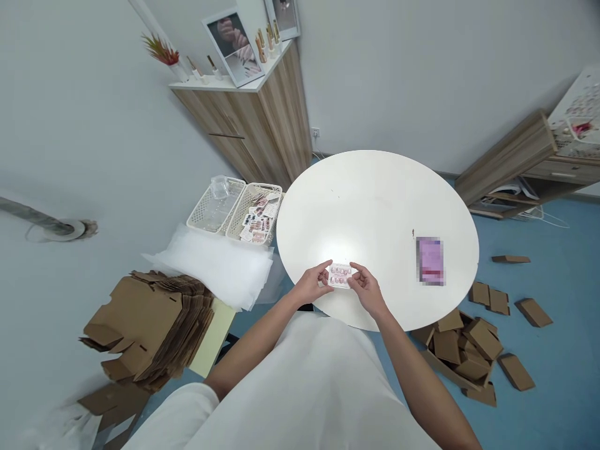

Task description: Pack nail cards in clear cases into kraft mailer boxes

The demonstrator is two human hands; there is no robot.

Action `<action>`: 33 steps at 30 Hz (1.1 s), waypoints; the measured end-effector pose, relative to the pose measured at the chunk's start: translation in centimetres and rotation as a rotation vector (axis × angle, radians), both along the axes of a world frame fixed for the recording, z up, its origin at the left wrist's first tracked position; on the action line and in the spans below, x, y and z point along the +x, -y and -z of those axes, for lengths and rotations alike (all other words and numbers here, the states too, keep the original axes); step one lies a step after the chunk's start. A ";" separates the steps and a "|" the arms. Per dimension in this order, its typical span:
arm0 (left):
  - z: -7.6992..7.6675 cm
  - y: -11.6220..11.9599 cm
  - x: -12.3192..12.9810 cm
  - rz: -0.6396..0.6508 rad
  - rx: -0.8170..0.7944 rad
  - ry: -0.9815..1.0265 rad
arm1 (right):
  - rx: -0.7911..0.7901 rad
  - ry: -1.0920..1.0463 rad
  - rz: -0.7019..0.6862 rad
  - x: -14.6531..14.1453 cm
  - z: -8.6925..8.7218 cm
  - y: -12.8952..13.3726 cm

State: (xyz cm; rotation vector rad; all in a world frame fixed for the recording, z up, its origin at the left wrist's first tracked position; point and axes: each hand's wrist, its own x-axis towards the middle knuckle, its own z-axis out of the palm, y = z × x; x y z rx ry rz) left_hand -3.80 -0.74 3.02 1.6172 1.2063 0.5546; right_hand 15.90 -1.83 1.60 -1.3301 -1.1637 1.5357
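Note:
A small card of pink press-on nails (340,275), set in two rows, is held level over the near edge of a round white table (375,187). My left hand (311,284) pinches its left side between thumb and fingers. On the opposite side, my right hand (366,289) grips the card the same way. A purple rectangular item (430,260), blurred out, lies on the table to the right of my hands.
Left of the table, a white basket (276,234) holds nail cards, beside another basket (192,219) with clear plastic. Foam sheets (220,265) and stacked flat cardboard boxes (145,319) sit nearer. Folded boxes (471,353) fill a carton at right; others lie on the floor.

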 end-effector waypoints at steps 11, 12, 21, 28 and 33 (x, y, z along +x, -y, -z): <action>2.1 -2.9 -6.6 -0.216 -0.056 -0.087 | 0.093 0.395 -0.229 -7.1 1.9 -4.6; 2.5 -3.2 -7.4 -0.232 -0.054 -0.095 | 0.094 0.419 -0.251 -8.0 2.1 -5.2; 6.4 -6.7 -12.5 -0.211 -0.111 -0.213 | 0.099 0.599 -0.282 -14.7 5.8 -9.5; 8.0 -8.0 -12.9 -0.187 -0.148 -0.263 | 0.018 0.634 -0.214 -16.9 7.4 -10.8; 8.4 -7.9 -12.8 -0.189 -0.163 -0.259 | -0.015 0.672 -0.211 -17.2 7.9 -11.3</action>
